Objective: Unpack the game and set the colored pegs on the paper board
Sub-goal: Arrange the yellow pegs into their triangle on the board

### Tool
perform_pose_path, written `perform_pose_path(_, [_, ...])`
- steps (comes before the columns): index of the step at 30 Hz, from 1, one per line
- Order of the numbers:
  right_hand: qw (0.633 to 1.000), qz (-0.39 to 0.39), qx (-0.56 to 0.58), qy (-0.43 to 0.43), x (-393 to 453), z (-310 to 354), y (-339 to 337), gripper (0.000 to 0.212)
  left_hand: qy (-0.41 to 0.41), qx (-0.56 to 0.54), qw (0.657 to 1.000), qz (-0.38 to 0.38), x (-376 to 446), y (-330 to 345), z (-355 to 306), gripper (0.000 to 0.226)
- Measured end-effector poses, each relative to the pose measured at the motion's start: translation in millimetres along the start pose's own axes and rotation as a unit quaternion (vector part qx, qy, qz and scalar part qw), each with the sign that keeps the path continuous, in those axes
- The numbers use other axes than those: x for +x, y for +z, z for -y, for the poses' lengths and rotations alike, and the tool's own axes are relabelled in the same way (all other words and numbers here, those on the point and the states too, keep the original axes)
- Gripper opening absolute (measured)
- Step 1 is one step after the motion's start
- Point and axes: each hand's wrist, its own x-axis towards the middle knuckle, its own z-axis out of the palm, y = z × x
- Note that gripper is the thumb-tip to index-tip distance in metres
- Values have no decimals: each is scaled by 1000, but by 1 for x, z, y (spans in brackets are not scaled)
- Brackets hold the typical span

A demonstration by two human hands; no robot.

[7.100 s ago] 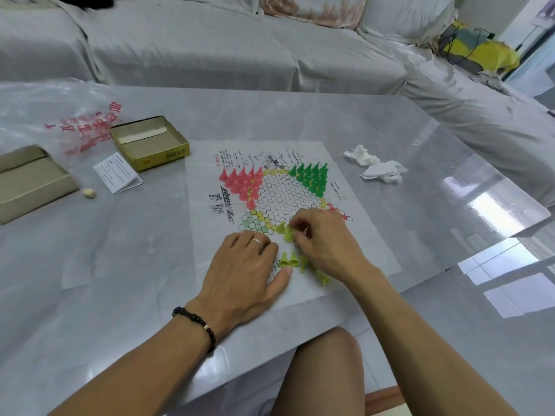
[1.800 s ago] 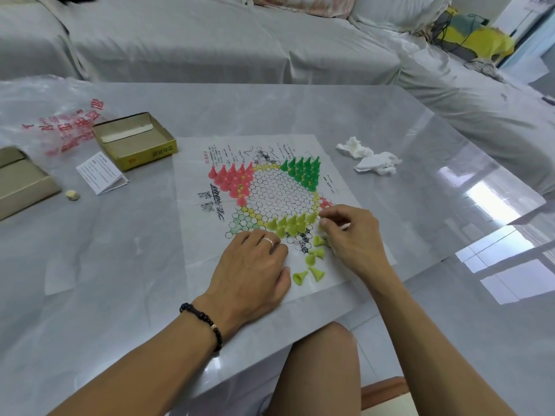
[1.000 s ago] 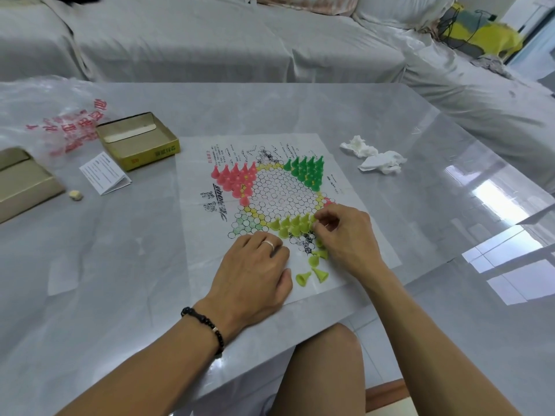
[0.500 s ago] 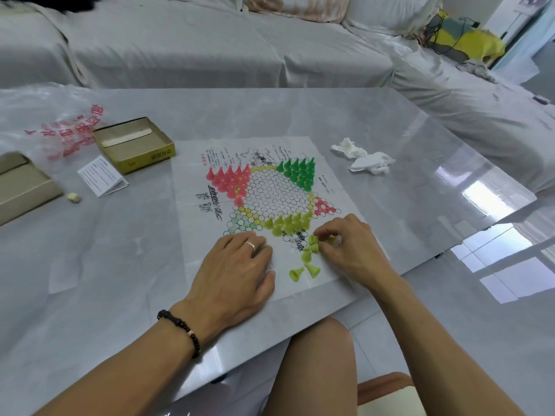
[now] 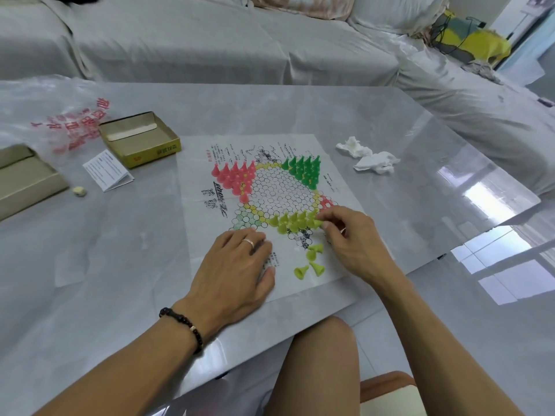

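Observation:
The paper board (image 5: 270, 193) lies flat on the grey table. Red pegs (image 5: 235, 177) fill its upper left corner and dark green pegs (image 5: 304, 169) its upper right. A row of yellow-green pegs (image 5: 292, 221) stands along the near edge of the hexagon. My right hand (image 5: 350, 238) pinches a yellow-green peg (image 5: 319, 224) at the right end of that row. Several loose yellow-green pegs (image 5: 310, 261) lie tipped over on the paper between my hands. My left hand (image 5: 237, 271) rests flat on the paper's near left part.
An open yellow game box (image 5: 139, 139) and a folded leaflet (image 5: 108, 171) sit at the left, with a small die (image 5: 80, 191), a beige box lid (image 5: 24, 181) and a plastic bag (image 5: 60, 115). Crumpled tissues (image 5: 369, 157) lie at the right. The table edge runs close on the right.
My right hand picked a loose peg from the pile near the paper's edge and carried it up to the right end of the yellow-green row. My left hand stayed put.

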Motion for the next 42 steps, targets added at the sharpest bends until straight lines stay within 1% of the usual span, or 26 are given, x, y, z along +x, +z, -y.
perform_pose_path(6, [1000, -8, 3, -17, -1, 14, 5, 18, 2, 4, 1000, 6, -2, -5, 4, 46])
perform_pose_path(9, [998, -9, -44, -35, 1, 18, 11, 21, -5, 12, 1000, 18, -3, -6, 7, 50])
perform_pose_path(14, [994, 29, -97, -48, -1, 27, 19, 23, -15, 1, 1000, 24, -4, -3, 8, 51])
perform_pose_path(18, [997, 31, -75, -18, -1, 33, 21, 22, -17, -2, 1000, 24, -5, -1, 9, 52])
perform_pose_path(22, [995, 44, -84, -19, -1, 35, 26, 21, -18, -1, 1000, 20, -5, -1, 8, 52])
perform_pose_path(28, [994, 29, -107, -22, 1, 33, 32, 9, -17, -1, 1000, 15, -6, -1, 9, 53])
perform_pose_path(30, [994, 33, -107, -18, 1, 31, 32, 10, -17, -1, 1000, 15, -5, -1, 9, 53])
perform_pose_path(34, [996, 10, -82, -19, -5, 25, 20, 15, -15, 3, 1000, 16, -5, -1, 9, 52])
perform_pose_path(35, [997, 21, -78, -21, -8, 23, 15, 18, -15, 3, 1000, 17, -6, -1, 9, 52])
perform_pose_path(39, [989, 119, -78, -31, -27, 21, 2, 29, -11, 9, 1000, 13, -6, -1, 9, 50])
perform_pose_path(42, [983, 134, -116, -47, -39, 18, 6, 25, -11, 13, 1000, 9, -6, -1, 8, 48])
